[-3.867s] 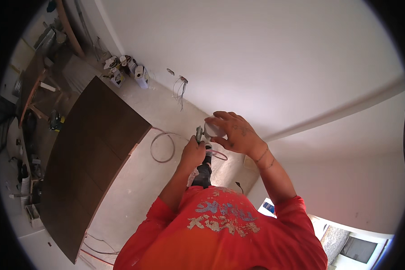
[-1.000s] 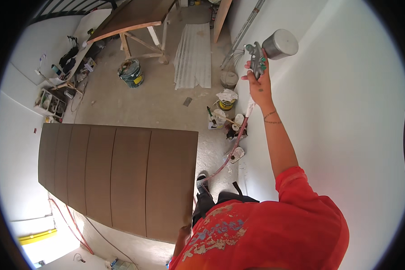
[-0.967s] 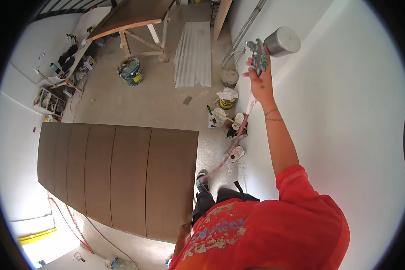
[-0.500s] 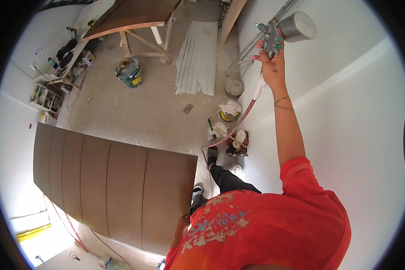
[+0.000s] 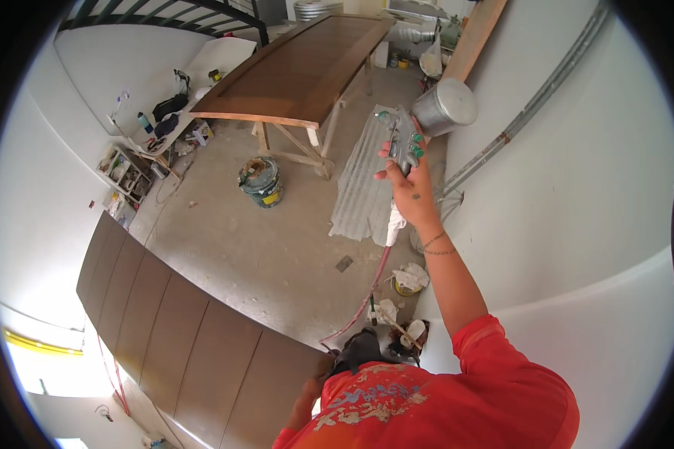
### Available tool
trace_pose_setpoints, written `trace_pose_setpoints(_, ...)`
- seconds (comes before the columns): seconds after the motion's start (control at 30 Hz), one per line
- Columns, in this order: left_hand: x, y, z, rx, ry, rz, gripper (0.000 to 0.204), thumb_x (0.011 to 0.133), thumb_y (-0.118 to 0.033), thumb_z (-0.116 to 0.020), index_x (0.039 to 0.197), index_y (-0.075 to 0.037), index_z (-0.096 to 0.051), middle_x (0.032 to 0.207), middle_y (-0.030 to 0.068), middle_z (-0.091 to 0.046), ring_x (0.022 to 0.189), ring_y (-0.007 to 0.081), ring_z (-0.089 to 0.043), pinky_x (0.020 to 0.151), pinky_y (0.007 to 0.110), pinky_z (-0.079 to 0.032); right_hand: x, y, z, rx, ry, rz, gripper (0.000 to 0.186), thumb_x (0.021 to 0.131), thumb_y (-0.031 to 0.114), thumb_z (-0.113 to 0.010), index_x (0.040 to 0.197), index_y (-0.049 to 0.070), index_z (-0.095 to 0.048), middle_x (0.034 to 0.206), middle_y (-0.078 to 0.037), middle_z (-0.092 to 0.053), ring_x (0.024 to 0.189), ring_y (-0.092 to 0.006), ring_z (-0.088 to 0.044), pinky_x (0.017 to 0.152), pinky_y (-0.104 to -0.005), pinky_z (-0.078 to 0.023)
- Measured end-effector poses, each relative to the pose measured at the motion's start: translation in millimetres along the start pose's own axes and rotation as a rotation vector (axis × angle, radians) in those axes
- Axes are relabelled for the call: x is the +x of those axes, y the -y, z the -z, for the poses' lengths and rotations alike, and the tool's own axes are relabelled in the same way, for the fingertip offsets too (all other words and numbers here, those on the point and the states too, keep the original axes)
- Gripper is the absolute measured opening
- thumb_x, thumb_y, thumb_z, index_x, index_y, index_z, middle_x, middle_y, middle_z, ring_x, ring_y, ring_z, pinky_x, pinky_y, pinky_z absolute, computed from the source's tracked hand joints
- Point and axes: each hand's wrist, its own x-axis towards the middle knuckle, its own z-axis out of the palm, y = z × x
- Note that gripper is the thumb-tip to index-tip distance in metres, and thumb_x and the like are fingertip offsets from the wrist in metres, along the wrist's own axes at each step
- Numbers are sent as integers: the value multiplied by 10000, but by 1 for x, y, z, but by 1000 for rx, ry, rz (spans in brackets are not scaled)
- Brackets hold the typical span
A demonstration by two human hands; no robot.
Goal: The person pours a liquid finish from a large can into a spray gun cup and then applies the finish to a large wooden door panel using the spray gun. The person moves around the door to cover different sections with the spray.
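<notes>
My right hand (image 5: 410, 191) is raised and wrapped round the handle of a spray gun (image 5: 403, 142), a grey metal body with green knobs and a large silver cup (image 5: 445, 106) on it. A white-wrapped fitting (image 5: 395, 224) hangs below the hand, with a red hose (image 5: 376, 284) running down from it. My left hand (image 5: 320, 370) is low beside my body, by the edge of a dark brown panel (image 5: 202, 344) divided by grooves; its fingers are too hidden to tell what they do.
A brown door-like board (image 5: 292, 67) lies on trestles ahead. A bucket (image 5: 260, 191) and a corrugated sheet (image 5: 356, 194) are on the floor. Cluttered bench (image 5: 225, 56) at left, railing (image 5: 165, 16) behind. Cans (image 5: 408, 284) and pipes (image 5: 502, 138) line the right wall.
Both hands were at the gun; later the right alone held it, the left down by the panel. My view has since swung toward the trestle board, and the gun sits lower in view.
</notes>
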Motion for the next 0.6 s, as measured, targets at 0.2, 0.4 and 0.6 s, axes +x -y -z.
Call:
trace_pose_setpoints(0.2, 60, -23, 35, 36, 27, 41, 471, 968, -420, -600, 1380, -192, -623, 1353, 208, -661, 1178, 435, -660, 980, 482, -558, 46, -5, -21, 16, 74, 6, 835, 996, -79, -491, 1686, 238, -144, 1291, -93, -537, 1109, -158, -576, 827, -310, -609)
trace_pose_setpoints(0.4, 121, -18, 79, 72, -46, 65, 462, 984, -455, -591, 1336, -168, -672, 1294, 253, -682, 1174, 418, -673, 1008, 481, -542, 78, -17, -45, 30, 170, -11, 829, 1016, -61, -489, 1692, 224, -104, 1321, -77, -531, 1109, -141, -565, 788, -290, -603)
trace_pose_setpoints(0.6, 167, -99, 235, -183, -268, 451, 662, 974, -476, -648, 1341, 73, -611, 1122, 275, -741, 1118, 428, -699, 990, 457, -541, 93, -60, -73, 68, 248, -52, 799, 1028, -25, -498, 1694, 202, -119, 1311, -54, -515, 1019, -108, -552, 766, -282, -567)
